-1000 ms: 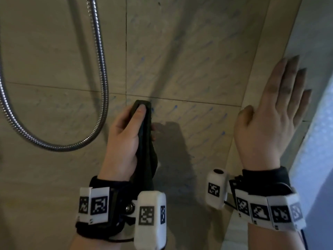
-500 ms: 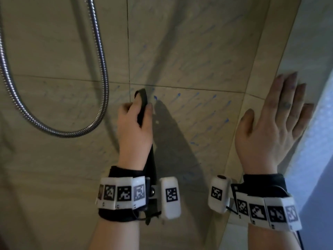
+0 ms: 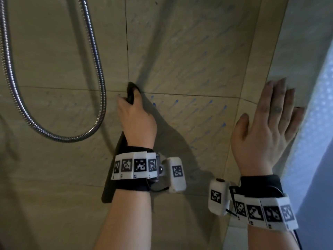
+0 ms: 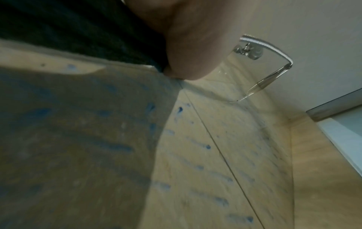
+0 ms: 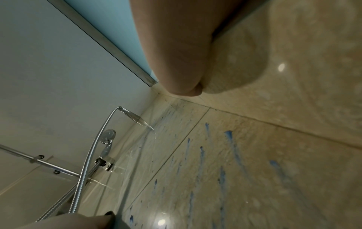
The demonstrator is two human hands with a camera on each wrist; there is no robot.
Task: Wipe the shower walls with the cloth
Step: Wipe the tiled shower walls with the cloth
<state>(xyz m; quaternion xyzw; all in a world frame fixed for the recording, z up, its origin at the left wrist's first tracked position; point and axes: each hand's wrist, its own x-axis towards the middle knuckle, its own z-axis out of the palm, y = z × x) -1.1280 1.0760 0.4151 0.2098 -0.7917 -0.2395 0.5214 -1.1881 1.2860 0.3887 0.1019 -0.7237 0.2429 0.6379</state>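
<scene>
Cloth [image 3: 131, 92], dark and limp, likely light, bunches in the left hand [image 3: 137, 121], whose fingers curl round it; right hand [image 3: 264, 130] lies flat, fingers straight, on the wall [image 3: 180, 51].

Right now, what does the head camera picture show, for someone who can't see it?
A person's left hand holds a dark cloth against a beige tiled shower wall streaked with blue drips. The right hand lies flat on the wall; a metal shower hose loops at left.
</scene>
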